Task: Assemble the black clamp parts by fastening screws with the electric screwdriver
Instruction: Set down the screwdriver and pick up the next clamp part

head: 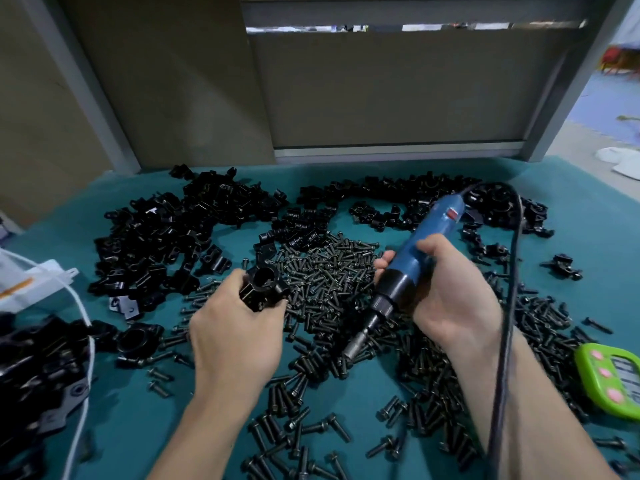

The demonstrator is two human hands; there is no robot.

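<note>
The left hand (239, 336) gripped a black clamp (264, 289); the right hand (450, 292) clasped the blue electric screwdriver (412, 261) above scattered screws (325, 271).

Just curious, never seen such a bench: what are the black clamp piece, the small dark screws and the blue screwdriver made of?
Black ring-shaped clamp part in the left hand: probably coated metal, glossy glints; hard plastic possible. Small dark screws: likely blackened steel, faint sheen. Blue electric screwdriver: matte moulded plastic body by its look, grey metallic tip.

Green timer (611, 379) at right on teal table (588, 209); white cable (90, 344) at left; grey panel (381, 91) behind.
</note>
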